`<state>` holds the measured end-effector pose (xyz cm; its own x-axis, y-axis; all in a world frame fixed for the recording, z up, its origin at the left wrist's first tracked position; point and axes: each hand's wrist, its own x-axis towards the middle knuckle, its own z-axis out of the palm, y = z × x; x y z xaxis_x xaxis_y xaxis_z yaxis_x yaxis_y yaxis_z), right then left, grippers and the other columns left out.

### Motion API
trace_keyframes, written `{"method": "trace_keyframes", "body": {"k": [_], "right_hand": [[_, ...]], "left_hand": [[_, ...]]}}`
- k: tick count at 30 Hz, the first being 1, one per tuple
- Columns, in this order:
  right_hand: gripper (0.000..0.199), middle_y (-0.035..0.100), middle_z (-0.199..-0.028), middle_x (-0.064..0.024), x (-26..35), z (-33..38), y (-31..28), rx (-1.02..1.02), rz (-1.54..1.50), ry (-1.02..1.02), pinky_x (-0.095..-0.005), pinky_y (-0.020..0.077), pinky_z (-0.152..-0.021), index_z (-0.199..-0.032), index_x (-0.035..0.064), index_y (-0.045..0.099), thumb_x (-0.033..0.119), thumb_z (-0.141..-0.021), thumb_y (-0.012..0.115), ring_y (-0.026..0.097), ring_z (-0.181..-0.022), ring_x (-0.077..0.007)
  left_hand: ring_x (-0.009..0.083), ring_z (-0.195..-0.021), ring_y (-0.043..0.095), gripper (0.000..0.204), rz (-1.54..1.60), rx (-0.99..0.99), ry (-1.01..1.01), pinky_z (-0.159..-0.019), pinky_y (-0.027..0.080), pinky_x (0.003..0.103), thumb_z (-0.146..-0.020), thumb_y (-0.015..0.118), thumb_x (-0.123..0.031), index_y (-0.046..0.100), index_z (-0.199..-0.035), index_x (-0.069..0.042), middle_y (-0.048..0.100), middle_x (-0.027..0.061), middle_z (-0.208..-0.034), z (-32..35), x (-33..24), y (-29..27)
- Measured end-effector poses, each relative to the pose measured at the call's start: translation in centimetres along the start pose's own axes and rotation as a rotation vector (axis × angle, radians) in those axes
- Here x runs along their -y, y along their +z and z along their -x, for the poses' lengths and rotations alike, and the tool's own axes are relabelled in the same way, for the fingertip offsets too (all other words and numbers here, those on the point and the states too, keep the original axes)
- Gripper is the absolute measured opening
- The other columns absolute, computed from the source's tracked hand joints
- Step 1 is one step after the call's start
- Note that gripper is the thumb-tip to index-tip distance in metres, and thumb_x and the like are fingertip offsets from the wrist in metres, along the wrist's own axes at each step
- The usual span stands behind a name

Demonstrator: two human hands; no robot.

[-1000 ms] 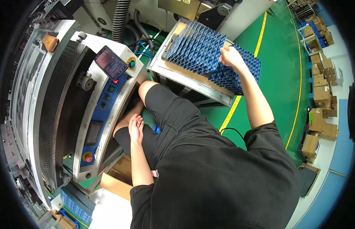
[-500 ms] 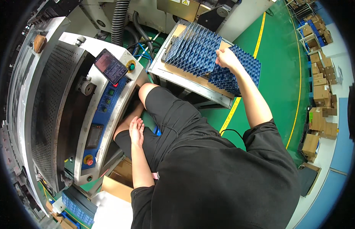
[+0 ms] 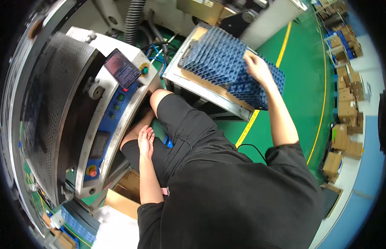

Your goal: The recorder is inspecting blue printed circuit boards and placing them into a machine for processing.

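Note:
My right hand (image 3: 258,69) is at the right edge of a stack of thin blue patterned panels (image 3: 217,52), which lie spread in overlapping layers. Its fingers are pinched at a corner of the panels; motion blur hides how many are held. Below and beside this hand sits a second blue panel stack (image 3: 247,89). Both stacks rest on a board on a white-edged stand (image 3: 201,92). My left hand (image 3: 146,141) lies palm up by my thigh, fingers loosely stretched, holding nothing.
On the left stands a machine with a blue control panel (image 3: 105,120), a red stop button (image 3: 92,172) and a raised perforated plate (image 3: 49,108). A phone (image 3: 121,69) leans on it. An open cardboard box (image 3: 123,201) is below. Cartons (image 3: 346,103) line the right.
My right hand has moved slightly right and down along the panels, its fingers less curled into a fist. The view has shifted a little; my left hand stays by my thigh.

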<state>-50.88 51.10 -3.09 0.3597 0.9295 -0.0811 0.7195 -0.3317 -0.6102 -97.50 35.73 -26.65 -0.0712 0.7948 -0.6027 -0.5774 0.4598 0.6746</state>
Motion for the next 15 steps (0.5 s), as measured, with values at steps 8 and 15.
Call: {"method": "trace_keyframes", "body": {"k": [8,15], "right_hand": [[0.038,0.053,-0.067,-0.0055,-4.0,4.0,-3.9,-0.037,0.347,-0.127,-0.0312,0.0433,-0.061,-0.077,0.0038,0.05,0.032,-0.079,0.076,0.048,-0.063,-0.0162],[0.031,0.055,-0.062,-0.0013,-2.4,2.7,-1.9,0.11,0.175,-0.084,-0.0242,0.0395,-0.053,-0.077,0.0015,0.056,0.029,-0.088,0.066,0.047,-0.054,-0.0088]], "left_hand": [[0.015,-0.099,0.057,0.029,-0.007,-0.06,0.009,-0.085,0.048,0.028,-0.099,0.047,-0.021,0.053,-0.123,-0.006,0.059,0.007,-0.11,-0.5,0.2,0.2],[0.0155,-0.098,0.057,0.027,-0.016,-0.044,0.008,-0.085,0.047,0.028,-0.098,0.047,-0.018,0.053,-0.121,-0.007,0.058,0.0064,-0.106,-0.7,0.5,-0.4]]}}
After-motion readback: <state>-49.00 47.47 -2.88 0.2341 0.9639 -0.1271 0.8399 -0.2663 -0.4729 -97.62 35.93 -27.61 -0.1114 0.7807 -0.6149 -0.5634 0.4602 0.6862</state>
